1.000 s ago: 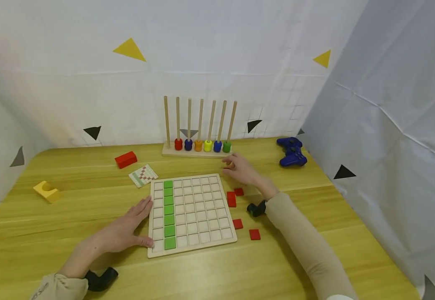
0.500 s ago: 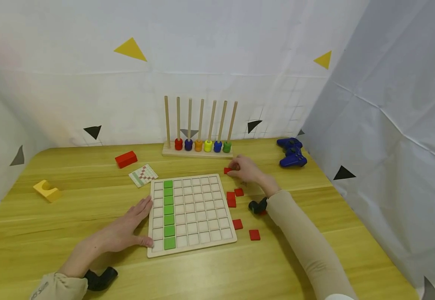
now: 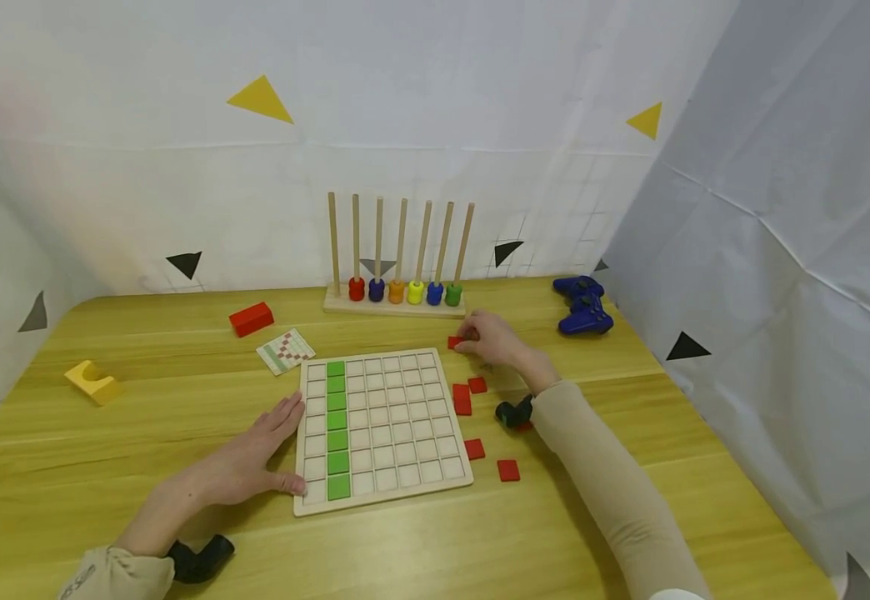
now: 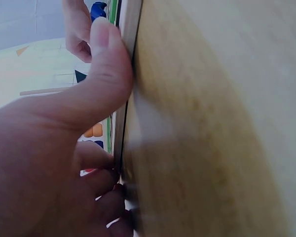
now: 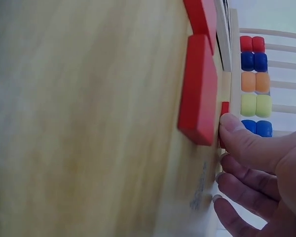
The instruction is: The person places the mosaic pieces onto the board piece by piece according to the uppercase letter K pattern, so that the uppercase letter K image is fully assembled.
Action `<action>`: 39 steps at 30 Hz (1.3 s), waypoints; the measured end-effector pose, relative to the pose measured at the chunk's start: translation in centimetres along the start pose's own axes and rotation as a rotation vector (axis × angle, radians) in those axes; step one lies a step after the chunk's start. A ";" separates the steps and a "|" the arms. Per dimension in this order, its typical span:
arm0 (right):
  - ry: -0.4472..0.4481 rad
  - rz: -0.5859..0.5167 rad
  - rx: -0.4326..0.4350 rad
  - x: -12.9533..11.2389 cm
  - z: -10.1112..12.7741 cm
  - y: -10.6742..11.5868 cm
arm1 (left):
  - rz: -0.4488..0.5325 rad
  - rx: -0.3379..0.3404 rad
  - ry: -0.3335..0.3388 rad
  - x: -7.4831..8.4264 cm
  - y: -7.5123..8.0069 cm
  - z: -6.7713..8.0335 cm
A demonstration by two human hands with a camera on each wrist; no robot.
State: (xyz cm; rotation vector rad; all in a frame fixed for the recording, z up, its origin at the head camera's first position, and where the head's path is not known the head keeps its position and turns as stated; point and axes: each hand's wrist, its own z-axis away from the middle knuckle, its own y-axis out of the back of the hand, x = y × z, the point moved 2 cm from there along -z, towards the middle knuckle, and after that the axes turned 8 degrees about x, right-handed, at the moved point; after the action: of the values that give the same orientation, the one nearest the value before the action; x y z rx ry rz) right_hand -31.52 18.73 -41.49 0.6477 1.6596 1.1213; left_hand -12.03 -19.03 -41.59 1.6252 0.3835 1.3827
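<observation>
The left hand [image 3: 243,462] is lying flat, fingers straight, against the grid board's [image 3: 382,425] 9 o'clock edge, thumb pressing its near corner, evidently steadying it. The right hand [image 3: 491,340] is pinching a red tile [image 3: 453,342] on the table [image 3: 142,400] just off the board's 1 o'clock corner, in front of the bead rack [image 3: 397,292]. More red tiles [image 3: 462,398] are lying along the board's 3 o'clock side, within easy reach. One green column [image 3: 337,425] is filling the board's second file.

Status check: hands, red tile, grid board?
Left hand flat against grid board edge. Right hand pinching red tile on table beyond board. Nothing between tile and board.
</observation>
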 end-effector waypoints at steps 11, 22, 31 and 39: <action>0.058 -0.081 0.009 -1.9 0.7 1.5 | 0.003 -0.004 0.003 0.0 -0.1 0.0; 0.141 -0.156 -0.027 -5.5 0.9 1.9 | 0.003 -0.001 -0.003 -0.2 -0.1 0.1; 0.193 -0.132 -0.065 -8.7 0.5 1.5 | -0.006 0.003 0.005 -0.1 0.0 0.0; 0.222 -0.123 -0.090 -9.5 0.5 0.4 | 0.001 0.003 -0.005 0.0 0.0 0.1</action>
State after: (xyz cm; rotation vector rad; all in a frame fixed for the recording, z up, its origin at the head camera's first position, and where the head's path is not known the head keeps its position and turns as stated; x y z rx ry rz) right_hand -27.66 11.28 -37.08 0.3680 1.7988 1.2045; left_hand -11.96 -19.07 -41.57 1.6315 0.3823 1.3795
